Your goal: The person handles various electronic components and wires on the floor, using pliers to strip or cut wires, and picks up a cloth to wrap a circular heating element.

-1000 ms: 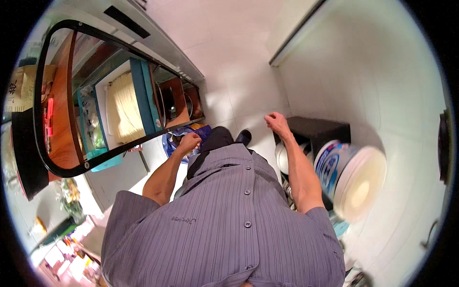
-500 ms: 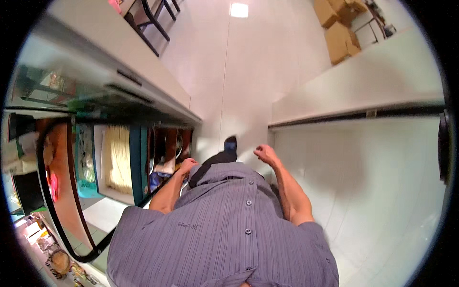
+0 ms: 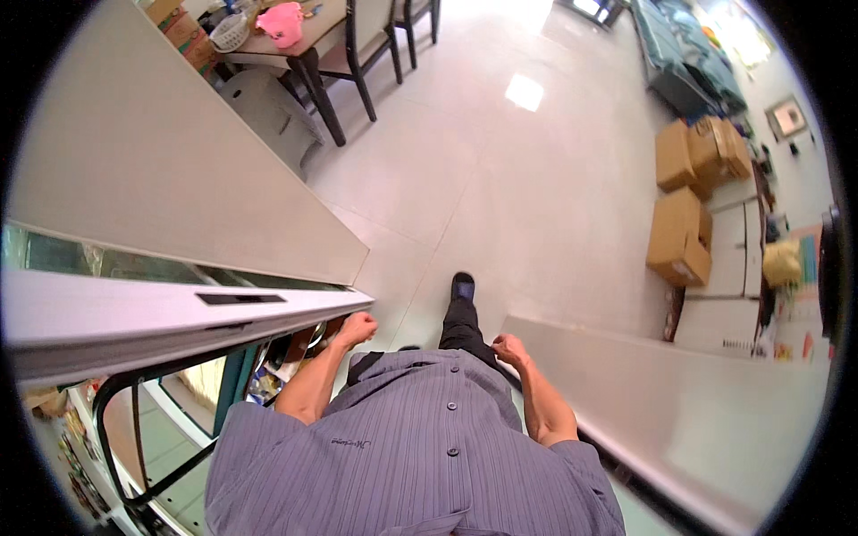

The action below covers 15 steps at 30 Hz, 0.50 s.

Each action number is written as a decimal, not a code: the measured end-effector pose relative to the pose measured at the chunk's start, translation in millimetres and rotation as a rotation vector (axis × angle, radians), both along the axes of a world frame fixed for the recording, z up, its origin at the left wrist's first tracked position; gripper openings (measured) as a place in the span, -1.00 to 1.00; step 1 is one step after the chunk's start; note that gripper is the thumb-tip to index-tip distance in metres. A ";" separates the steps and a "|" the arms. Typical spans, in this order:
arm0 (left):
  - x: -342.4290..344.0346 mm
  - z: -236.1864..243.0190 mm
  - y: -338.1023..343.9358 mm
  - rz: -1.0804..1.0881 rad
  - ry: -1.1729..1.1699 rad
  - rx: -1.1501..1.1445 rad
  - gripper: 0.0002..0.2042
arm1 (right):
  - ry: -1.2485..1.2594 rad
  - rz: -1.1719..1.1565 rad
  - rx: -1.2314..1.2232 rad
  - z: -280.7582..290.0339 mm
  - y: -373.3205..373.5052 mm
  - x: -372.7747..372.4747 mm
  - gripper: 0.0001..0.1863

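My left hand (image 3: 361, 326) hangs beside my waist near the pale door frame (image 3: 234, 304), its fingers curled closed with nothing seen in them. My right hand (image 3: 505, 347) is at my other side, also loosely closed with nothing visible in it, close to the low pale wall edge (image 3: 626, 375). Below me a foot in a dark slipper (image 3: 462, 288) is forward on the glossy tiled floor (image 3: 483, 179). A black-framed shelf rack (image 3: 112, 397) with mixed goods stands behind my left arm.
Ahead left stand a dining table (image 3: 311, 40) with a pink bag (image 3: 281, 22), a white basket (image 3: 231, 34) and dark chairs (image 3: 362, 67). On the right are cardboard boxes (image 3: 675, 232), a white cabinet (image 3: 715, 317) and a teal sofa (image 3: 679, 58). A pale panel (image 3: 152, 152) borders my left.
I have moved forward through the opening. The rack and door frame slid backward; the table, boxes and sofa have come into view. Both hands still swing at my sides, closed.
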<state>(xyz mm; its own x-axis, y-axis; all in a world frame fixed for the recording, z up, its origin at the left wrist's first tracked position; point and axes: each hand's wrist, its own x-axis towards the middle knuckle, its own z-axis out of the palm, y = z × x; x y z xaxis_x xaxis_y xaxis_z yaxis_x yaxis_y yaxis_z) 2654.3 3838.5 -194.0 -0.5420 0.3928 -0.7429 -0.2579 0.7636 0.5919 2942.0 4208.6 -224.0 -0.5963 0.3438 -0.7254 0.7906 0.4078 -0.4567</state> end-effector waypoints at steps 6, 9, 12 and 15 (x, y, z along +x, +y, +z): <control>5.9 4.6 -11.9 0.349 -0.125 -0.206 -0.87 | 0.084 -0.083 -0.108 17.3 126.7 -131.8 -0.70; -0.5 34.4 27.3 0.451 -0.108 -0.214 -0.88 | 0.121 0.009 -0.098 26.8 169.8 -219.6 -0.71; 19.5 11.0 41.0 0.467 -0.008 -0.179 -0.73 | 0.136 0.161 -0.103 36.3 174.0 -289.9 -0.71; 16.4 -2.2 62.8 0.449 -0.026 -0.113 -0.62 | 0.139 0.310 -0.143 55.5 164.8 -371.0 -0.70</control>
